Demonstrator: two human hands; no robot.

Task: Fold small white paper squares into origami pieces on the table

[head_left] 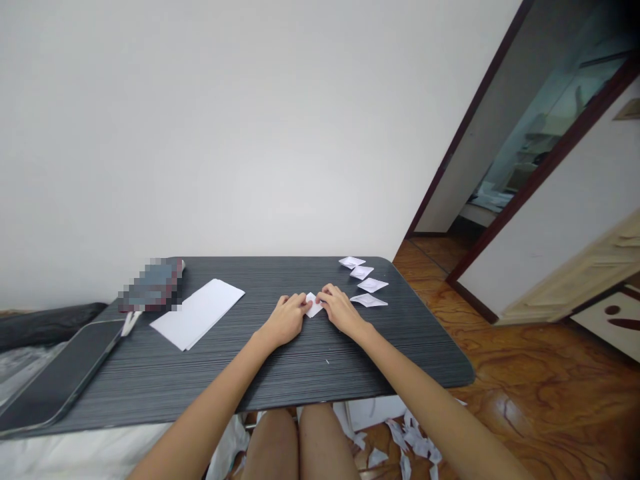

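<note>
A small piece of white folded paper (313, 307) lies low over the table, roughly diamond-shaped, between my two hands. My left hand (287, 319) is closed at its left edge, thumb and fingertips pressed against the paper. From the other side, my right hand (342, 311) pinches the right edge with curled fingers. The paper's outer corners are hidden under the fingertips. Just right of my right hand, several folded white paper boats (369, 300) stand in a loose line running back to the table's far right corner.
The dark wood-grain table (285, 273) stands against a white wall. At left are a stack of white paper sheets (200, 313), a pixelated item (150, 287) and a dark flat panel (63, 373). Torn paper scraps (415, 437) litter the floor below.
</note>
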